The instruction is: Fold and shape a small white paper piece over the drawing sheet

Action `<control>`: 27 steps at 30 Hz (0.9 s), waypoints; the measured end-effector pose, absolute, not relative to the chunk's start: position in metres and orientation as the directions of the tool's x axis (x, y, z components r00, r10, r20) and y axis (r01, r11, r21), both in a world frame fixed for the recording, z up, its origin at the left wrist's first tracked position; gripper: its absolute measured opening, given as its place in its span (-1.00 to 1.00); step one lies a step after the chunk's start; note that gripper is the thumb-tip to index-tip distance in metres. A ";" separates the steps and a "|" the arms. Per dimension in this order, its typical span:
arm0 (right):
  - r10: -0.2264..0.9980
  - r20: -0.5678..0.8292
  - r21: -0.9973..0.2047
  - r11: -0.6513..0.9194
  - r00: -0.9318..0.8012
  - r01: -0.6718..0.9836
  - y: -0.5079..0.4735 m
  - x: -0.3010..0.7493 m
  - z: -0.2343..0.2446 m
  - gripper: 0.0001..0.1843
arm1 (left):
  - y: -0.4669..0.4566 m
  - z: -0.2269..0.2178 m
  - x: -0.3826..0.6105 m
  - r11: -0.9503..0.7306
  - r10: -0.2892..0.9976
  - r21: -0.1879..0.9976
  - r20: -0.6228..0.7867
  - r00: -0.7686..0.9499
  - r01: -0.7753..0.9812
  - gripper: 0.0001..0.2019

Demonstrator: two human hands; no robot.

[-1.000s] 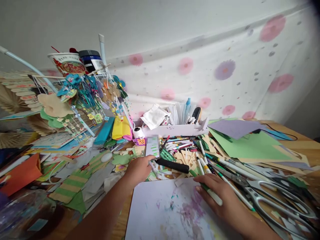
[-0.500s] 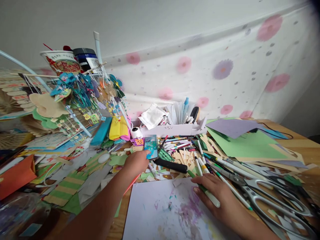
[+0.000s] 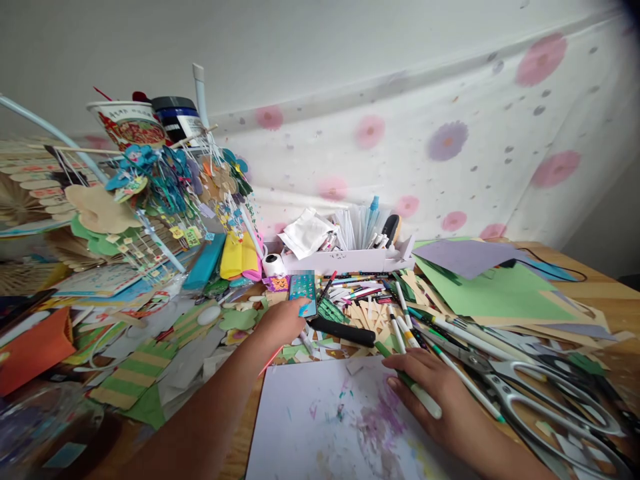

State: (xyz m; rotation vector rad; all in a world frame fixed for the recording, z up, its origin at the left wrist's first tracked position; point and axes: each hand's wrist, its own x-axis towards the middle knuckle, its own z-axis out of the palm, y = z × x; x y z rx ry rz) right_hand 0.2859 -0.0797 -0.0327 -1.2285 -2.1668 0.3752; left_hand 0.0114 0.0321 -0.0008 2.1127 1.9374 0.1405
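Observation:
My left hand (image 3: 283, 321) reaches to a smartphone (image 3: 301, 291) lying face up among the clutter. One fingertip is on the lower part of its lit screen, which shows rows of small icons; the other fingers are mostly hidden. My right hand (image 3: 430, 380) is closed around a white marker (image 3: 423, 398) with a green end, its rear pointing toward me. That hand rests at the right edge of a white board (image 3: 300, 413) stained with purple, green and yellow. Beyond the board, close to the phone, lies a black-handled tool (image 3: 345, 331).
Large silver scissors (image 3: 525, 373) lie at the right, below green and purple paper sheets (image 3: 505, 290). A white box (image 3: 345, 259) of supplies stands against the flowered sheet. Paper scraps (image 3: 135, 367) cover the left side, below a rack (image 3: 165, 247) of hanging paper ornaments.
The phone's screen has switched from a picture to rows of icons. My left hand has shifted slightly within the view; my right hand still holds the marker in the same place.

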 end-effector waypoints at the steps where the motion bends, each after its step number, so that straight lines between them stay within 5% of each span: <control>1: 0.844 0.376 -0.508 0.534 -0.384 0.676 -0.080 0.286 -0.032 -0.79 | 0.031 0.000 0.010 -0.061 0.990 0.266 -0.104 0.091 0.962 -0.70; 12: 0.872 0.312 -0.544 0.490 -0.378 0.681 -0.081 0.288 -0.023 -0.67 | -0.050 -0.007 -0.015 -0.001 0.999 0.176 0.037 -0.005 0.984 -0.84; 21: 0.890 0.416 -0.562 0.415 -0.189 0.715 -0.069 0.296 -0.042 -0.82 | -0.083 -0.023 -0.049 0.046 0.990 0.010 0.132 -0.047 0.999 -0.83; 27: 0.865 0.443 -0.426 0.433 -0.234 0.794 -0.057 0.303 -0.056 -0.51 | -0.081 -0.026 -0.051 0.017 0.994 -0.038 0.109 -0.013 0.999 -0.79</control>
